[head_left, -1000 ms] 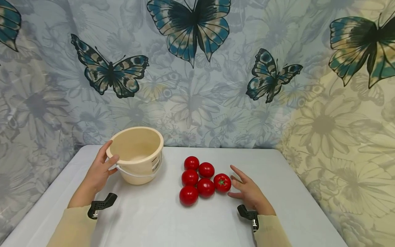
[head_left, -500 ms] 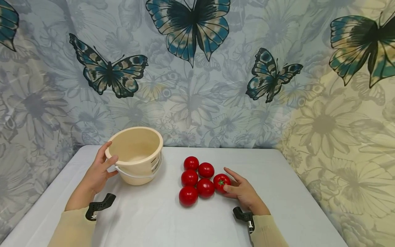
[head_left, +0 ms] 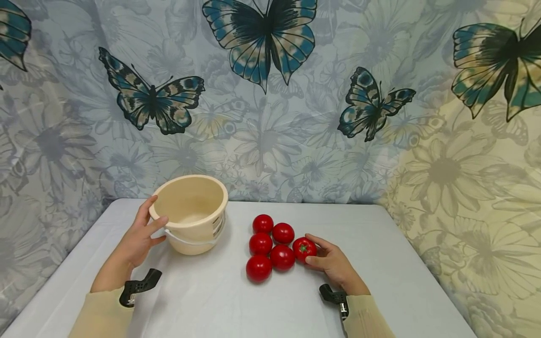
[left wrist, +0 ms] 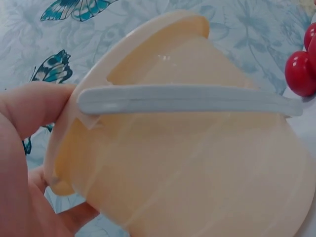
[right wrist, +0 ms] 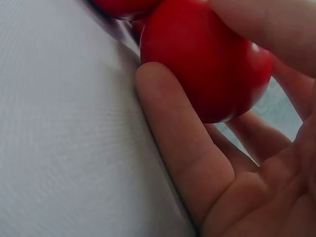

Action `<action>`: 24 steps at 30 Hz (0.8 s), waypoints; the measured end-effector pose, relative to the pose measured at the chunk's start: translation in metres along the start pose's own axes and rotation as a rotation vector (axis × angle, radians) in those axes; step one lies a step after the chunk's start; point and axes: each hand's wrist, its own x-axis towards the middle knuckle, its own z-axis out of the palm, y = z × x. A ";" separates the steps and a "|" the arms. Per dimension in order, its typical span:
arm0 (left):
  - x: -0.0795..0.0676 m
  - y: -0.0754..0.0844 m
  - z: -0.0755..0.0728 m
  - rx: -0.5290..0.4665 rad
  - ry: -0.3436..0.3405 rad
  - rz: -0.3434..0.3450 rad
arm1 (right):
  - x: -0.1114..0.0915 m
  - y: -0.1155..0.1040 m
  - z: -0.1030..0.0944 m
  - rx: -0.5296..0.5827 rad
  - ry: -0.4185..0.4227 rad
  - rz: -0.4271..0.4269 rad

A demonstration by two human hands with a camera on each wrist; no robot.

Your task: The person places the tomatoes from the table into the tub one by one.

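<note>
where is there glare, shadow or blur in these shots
Head view: fairly sharp, small highlights on the red tomatoes, backdrop yellowish at right; left wrist view: soft, faint glint on the bucket; right wrist view: soft, glints on the gripped tomato, tablecloth shadowed beside the right hand.

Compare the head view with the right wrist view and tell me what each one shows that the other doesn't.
Only the head view shows the left hand gripping the bucket, the butterflies behind, and the green mark on the held tomato.

Only the right wrist view shows the right hand from its palm side.

Both show that hand holding the tomato, and the white tabletop.
</note>
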 end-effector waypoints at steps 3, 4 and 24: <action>-0.002 0.003 0.005 0.030 0.009 -0.015 | 0.001 0.001 -0.001 -0.002 -0.001 -0.010; -0.003 0.004 0.007 0.040 0.010 -0.020 | 0.001 0.002 -0.001 0.003 -0.002 -0.013; 0.013 -0.001 0.003 0.043 0.065 0.039 | 0.002 0.004 -0.003 0.077 -0.014 0.006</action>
